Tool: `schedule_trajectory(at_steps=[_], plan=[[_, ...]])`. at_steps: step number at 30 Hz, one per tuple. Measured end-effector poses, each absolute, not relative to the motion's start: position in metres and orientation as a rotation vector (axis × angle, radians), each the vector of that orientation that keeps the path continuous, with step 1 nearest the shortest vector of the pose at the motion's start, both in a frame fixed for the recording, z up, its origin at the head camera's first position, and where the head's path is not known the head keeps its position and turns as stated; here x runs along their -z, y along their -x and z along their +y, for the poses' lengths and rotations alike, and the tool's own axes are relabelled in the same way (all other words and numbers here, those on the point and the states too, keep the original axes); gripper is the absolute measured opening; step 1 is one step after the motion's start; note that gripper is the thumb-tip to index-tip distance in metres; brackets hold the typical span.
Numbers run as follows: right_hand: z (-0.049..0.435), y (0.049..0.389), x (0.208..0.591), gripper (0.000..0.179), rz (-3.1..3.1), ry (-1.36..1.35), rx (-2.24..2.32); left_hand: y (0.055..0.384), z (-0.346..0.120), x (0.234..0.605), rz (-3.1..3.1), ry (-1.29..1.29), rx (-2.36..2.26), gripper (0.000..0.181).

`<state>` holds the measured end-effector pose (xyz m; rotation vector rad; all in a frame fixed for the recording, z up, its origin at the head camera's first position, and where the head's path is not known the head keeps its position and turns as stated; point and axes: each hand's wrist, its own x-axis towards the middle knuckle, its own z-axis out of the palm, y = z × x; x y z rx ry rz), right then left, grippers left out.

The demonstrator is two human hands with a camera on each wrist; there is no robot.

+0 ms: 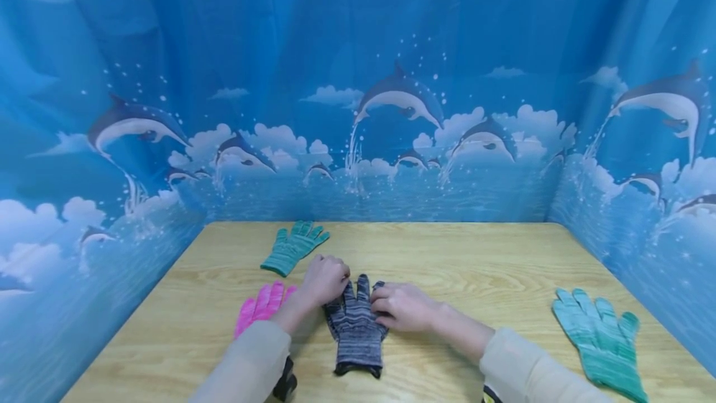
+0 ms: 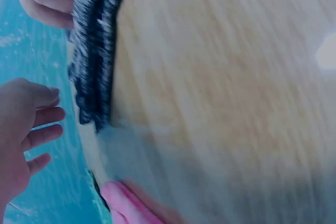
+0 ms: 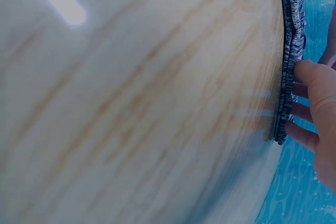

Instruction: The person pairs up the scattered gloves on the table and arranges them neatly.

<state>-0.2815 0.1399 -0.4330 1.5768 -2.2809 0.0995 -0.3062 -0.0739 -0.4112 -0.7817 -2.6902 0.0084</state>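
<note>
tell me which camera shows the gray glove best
The head view: it shows the gray glove from above, most of it, cuff to fingers. The left wrist view catches only part, edge-on at upper left; the right wrist view, a thin strip at upper right.

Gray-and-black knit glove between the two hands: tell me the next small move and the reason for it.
Probably bring the left hand down to the left side of the gray-and-black knit glove: in the left wrist view that hand appears apart from it, while the right hand touches the right side.
</note>
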Motion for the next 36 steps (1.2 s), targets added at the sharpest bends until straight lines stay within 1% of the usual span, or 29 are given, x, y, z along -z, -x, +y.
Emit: schedule_trajectory(at_steps=[5,9,11,17,21,28,36], plan=[[0.140,0.282,0.431,0.016,-2.290,-1.576,-0.086,0.300,-0.072,0.403,-2.752,0.926,-0.039,0.009],[0.140,0.282,0.430,0.017,-2.313,-1.572,-0.074,0.297,-0.073,0.405,-2.854,0.933,-0.043,0.005],[0.141,0.282,0.430,0.017,-2.316,-1.575,-0.077,0.296,-0.073,0.407,-2.861,0.931,-0.034,0.006],[0.141,0.281,0.428,0.018,-2.324,-1.575,-0.078,0.295,-0.075,0.409,-2.825,0.949,-0.042,0.030],[0.140,0.279,0.427,0.019,-2.365,-1.560,-0.056,0.295,-0.076,0.409,-2.795,0.953,-0.059,0.034],[0.140,0.277,0.428,0.018,-2.363,-1.567,-0.068,0.293,-0.076,0.408,-2.763,0.971,-0.042,0.011],[0.140,0.279,0.429,0.017,-2.318,-1.575,-0.070,0.291,-0.076,0.409,-2.837,1.010,-0.059,0.005]])
